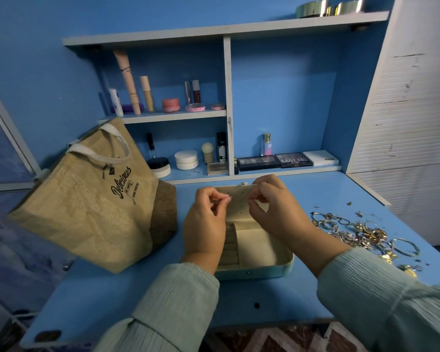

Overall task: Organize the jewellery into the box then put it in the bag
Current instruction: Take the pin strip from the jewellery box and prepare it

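**Fitting a small earring into the open jewellery box**

Both hands hover over the jewellery box (254,252), which sits open on the blue desk (112,295). The left hand (205,219) pinches a tiny stud (229,197); the right hand (272,207) is curled as if pinching something too small to make out. The step likely calls for steady fingers — line the post up with a hole in the lid's panel. The box compartments look empty. The jewellery pile (358,232) lies to the right; the woven bag (87,199) stands left — contents hidden.
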